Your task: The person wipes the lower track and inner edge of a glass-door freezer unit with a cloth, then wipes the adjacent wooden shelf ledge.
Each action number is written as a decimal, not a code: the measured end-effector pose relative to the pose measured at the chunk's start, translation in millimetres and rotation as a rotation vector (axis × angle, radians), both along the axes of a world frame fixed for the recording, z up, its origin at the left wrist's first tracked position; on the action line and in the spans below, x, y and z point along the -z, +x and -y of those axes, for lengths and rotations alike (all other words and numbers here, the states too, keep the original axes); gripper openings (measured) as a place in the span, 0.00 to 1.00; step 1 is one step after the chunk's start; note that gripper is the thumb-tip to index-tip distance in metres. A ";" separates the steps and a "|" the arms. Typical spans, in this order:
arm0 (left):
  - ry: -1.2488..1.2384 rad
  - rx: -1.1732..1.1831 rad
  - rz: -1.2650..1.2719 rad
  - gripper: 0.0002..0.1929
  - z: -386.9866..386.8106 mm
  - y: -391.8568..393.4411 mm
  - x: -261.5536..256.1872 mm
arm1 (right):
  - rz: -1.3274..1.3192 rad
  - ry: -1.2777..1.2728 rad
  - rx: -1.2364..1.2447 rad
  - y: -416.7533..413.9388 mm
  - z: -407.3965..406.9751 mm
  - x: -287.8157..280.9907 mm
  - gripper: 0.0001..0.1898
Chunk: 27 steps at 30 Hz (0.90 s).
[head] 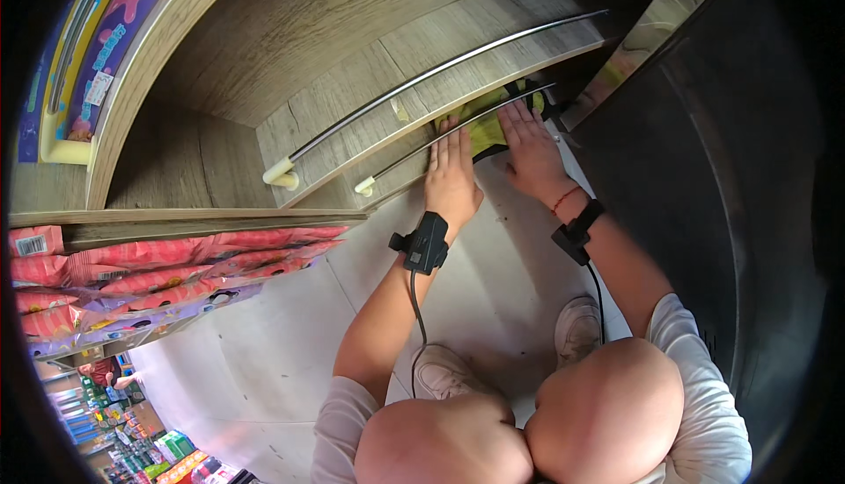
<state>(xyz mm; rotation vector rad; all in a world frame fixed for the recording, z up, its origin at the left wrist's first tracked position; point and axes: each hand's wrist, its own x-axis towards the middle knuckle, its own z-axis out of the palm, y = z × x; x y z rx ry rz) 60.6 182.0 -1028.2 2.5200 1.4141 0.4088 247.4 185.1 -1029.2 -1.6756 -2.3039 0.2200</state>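
A yellow-green and black packet (487, 129) lies on the lowest wood-grain shelf, partly hidden by the shelf above and by my hands. My left hand (453, 177) rests palm down at the packet's left end, its fingers stretched out under the thin metal rail (455, 131). At the packet's right part, my right hand (533, 151) lies flat with its fingers extended. Neither hand has its fingers closed around the packet. Both wrists carry a black strapped device with a cable.
A thicker metal rail (436, 85) on cream brackets crosses the shelf above. Red and pink snack bags (165, 259) fill a shelf at the left. A dark panel (693, 187) stands close at my right. My shoes (449, 372) are on the tiled floor (297, 352). Another person (109, 373) is far off at lower left.
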 end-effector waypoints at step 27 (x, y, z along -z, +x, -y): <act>0.079 -0.498 0.347 0.33 92.9 -73.6 11.3 | -0.128 0.286 -0.291 -85.1 23.6 8.0 0.22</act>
